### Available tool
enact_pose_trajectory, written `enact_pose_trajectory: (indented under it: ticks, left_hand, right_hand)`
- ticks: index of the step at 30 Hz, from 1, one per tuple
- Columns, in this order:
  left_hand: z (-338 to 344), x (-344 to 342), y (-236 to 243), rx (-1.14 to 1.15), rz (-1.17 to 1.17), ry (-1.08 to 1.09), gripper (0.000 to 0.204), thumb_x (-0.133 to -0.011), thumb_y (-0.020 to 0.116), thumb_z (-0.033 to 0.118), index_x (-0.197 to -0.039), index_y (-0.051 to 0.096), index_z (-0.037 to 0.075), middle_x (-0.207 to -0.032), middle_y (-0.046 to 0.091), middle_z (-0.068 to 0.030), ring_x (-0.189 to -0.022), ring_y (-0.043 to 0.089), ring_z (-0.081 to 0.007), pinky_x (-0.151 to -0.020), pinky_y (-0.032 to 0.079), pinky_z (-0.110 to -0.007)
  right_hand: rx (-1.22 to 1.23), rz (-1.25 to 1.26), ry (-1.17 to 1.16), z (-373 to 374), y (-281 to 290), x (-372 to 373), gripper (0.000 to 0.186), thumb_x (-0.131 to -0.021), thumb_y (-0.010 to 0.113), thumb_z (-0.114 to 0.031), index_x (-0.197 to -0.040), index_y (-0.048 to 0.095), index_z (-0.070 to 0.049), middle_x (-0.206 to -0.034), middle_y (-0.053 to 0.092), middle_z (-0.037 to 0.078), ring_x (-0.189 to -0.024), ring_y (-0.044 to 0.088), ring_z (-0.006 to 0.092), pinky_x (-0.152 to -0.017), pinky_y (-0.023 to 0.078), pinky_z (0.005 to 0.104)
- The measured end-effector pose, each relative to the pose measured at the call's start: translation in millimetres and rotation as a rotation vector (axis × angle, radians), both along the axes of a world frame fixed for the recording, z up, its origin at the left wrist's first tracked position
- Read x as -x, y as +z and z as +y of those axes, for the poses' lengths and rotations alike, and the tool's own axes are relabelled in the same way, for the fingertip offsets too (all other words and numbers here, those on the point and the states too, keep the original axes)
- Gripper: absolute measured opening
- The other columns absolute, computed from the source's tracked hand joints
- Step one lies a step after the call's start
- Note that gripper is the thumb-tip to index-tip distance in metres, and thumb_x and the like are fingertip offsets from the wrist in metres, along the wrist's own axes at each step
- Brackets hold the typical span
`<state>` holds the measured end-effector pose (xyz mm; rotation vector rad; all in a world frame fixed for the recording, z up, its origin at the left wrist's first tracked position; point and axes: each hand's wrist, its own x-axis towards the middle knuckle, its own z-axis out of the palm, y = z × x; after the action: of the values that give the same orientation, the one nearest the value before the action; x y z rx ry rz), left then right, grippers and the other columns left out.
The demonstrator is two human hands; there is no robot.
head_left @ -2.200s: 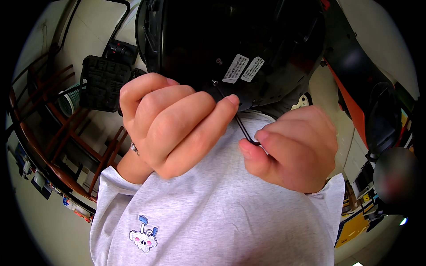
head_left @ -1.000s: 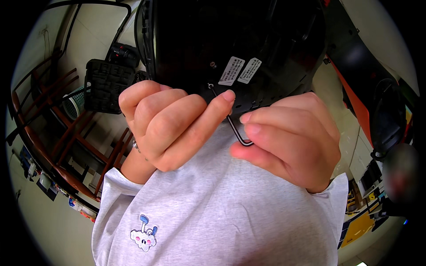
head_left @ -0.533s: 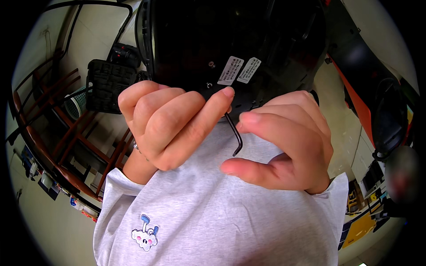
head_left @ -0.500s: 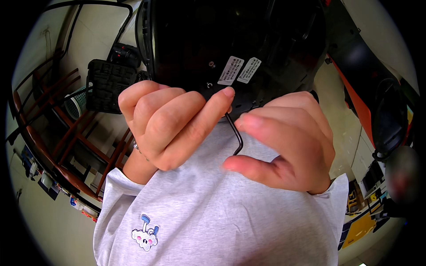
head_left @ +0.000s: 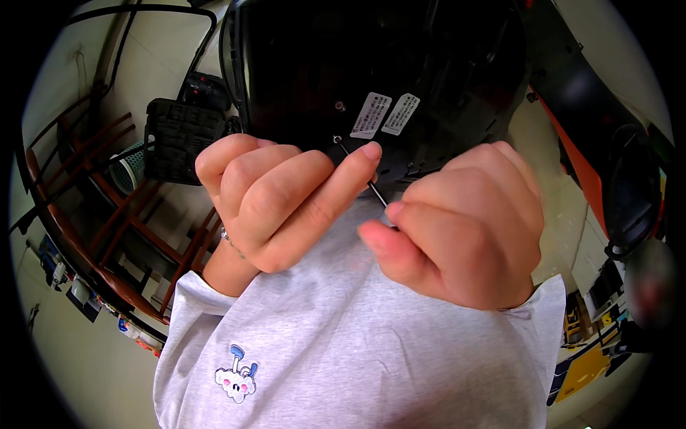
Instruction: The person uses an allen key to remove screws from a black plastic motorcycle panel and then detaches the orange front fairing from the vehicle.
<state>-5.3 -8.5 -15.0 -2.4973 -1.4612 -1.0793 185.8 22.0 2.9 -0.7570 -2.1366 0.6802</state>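
A thin dark hex key (head_left: 377,193) slants between my two hands, its far tip at a small round fastener (head_left: 338,140) in the black panel (head_left: 300,71). My left hand (head_left: 275,196) is closed, with the thumb and index finger about the middle of the shaft. Lower down, my right hand (head_left: 464,222) pinches the key's near end between thumb and bent fingers, which hide the bent part. Two white labels (head_left: 370,116) with print are stuck on the panel beside the fastener. Another round fastener (head_left: 339,106) lies farther up.
To the left, an open black tool case (head_left: 175,139) lies near a dark reddish wooden chair frame (head_left: 136,229) and a pale green basket (head_left: 128,168). On the right stands an orange-edged dark panel (head_left: 572,157). A yellow item (head_left: 584,372) lies at the lower right.
My right hand has closed round the key's bent end, from an open pinch before. The key's shaft now lines up with the fastener. My left hand has barely moved.
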Motion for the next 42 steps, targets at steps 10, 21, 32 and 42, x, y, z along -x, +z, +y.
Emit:
enact_pose_trajectory:
  ticks: [10, 21, 32, 42]
  left_hand:
    - [4.0, 4.7, -2.0, -0.036, 0.028, -0.009, 0.029, -0.060, 0.072, 0.023, -0.089, 0.074, 0.015, -0.078, 0.047, 0.0044, -0.068, 0.043, -0.0103, -0.065, 0.035, -0.026]
    - [2.5, 4.0, -0.2, 0.003, -0.006, -0.021, 0.028, -0.063, 0.074, 0.025, -0.089, 0.074, 0.015, -0.078, 0.047, 0.0044, -0.069, 0.043, -0.0107, -0.065, 0.035, -0.026]
    - [2.8, 2.4, -5.3, -0.059, 0.008, -0.011, 0.024, -0.066, 0.072, 0.024, -0.089, 0.074, 0.015, -0.078, 0.046, 0.0048, -0.069, 0.044, -0.0105, -0.064, 0.036, -0.026]
    - [0.3, -0.9, -3.5, -0.044, -0.022, 0.007, 0.023, -0.068, 0.072, 0.024, -0.089, 0.074, 0.016, -0.079, 0.046, 0.0046, -0.069, 0.044, -0.0108, -0.065, 0.035, -0.026]
  right_hand:
    - [0.784, 0.481, 0.029, -12.8, 4.0, 10.1, 0.031, -0.086, 0.065, -0.010, -0.107, 0.049, 0.005, -0.077, 0.064, 0.013, -0.063, 0.062, 0.0160, -0.057, 0.049, 0.0225]
    - [0.177, -0.079, -0.009, -8.5, 4.3, 4.8, 0.018, -0.077, 0.065, -0.007, -0.066, 0.052, -0.006, -0.056, 0.052, 0.002, -0.043, 0.044, 0.0153, -0.041, 0.029, 0.0267]
    - [0.013, 0.022, 0.053, 0.2, 2.9, -0.4, 0.033, -0.069, 0.078, -0.027, -0.091, 0.062, -0.007, -0.088, 0.063, 0.005, -0.068, 0.057, 0.0163, -0.052, 0.042, 0.0251]
    - [0.058, 0.021, -0.005, -6.0, -0.1, 4.3, 0.031, -0.074, 0.077, -0.017, -0.091, 0.057, -0.002, -0.080, 0.063, 0.004, -0.051, 0.052, 0.0135, -0.043, 0.036, 0.0232]
